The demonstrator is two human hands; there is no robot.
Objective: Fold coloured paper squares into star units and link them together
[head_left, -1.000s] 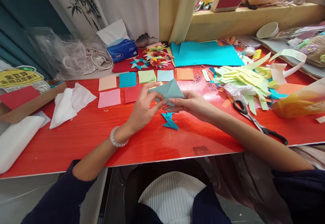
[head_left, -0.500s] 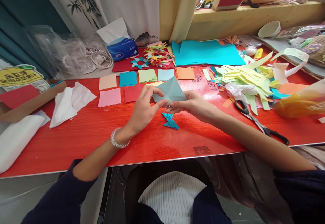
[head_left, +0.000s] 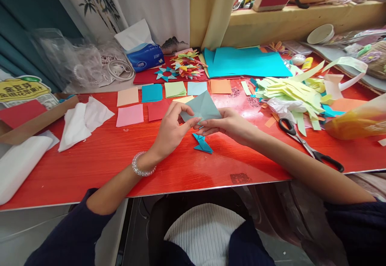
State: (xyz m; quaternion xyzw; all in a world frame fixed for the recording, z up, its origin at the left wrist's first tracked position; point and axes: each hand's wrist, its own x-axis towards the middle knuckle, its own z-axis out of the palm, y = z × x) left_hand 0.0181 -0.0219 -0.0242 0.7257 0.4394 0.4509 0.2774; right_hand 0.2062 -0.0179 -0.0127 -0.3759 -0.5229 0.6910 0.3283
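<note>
Between my two hands is a light blue square of paper (head_left: 205, 107), creased and held with one corner pointing away from me, above the red table. My left hand (head_left: 173, 127) grips its left side and near corner, thumb on top. From the right, my right hand (head_left: 227, 125) pinches the near right edge between thumb and fingers. The fingertips of both hands almost meet at the near corner. Just below them a folded blue paper piece (head_left: 203, 143) lies on the table. Behind are stacks of coloured paper squares, among them a red stack (head_left: 157, 110) and a pink one (head_left: 130, 115).
Scissors (head_left: 310, 145) lie at the right, near a heap of pale green paper strips (head_left: 294, 93). Large blue sheets (head_left: 245, 62), folded paper stars (head_left: 188, 64) and a tissue pack (head_left: 144, 56) line the back. Crumpled tissue (head_left: 86, 123) and a cardboard box (head_left: 42, 121) sit left.
Hardly anything differs. Both hands keep their hold on the light blue paper, with only a tiny shift of the fingers.
</note>
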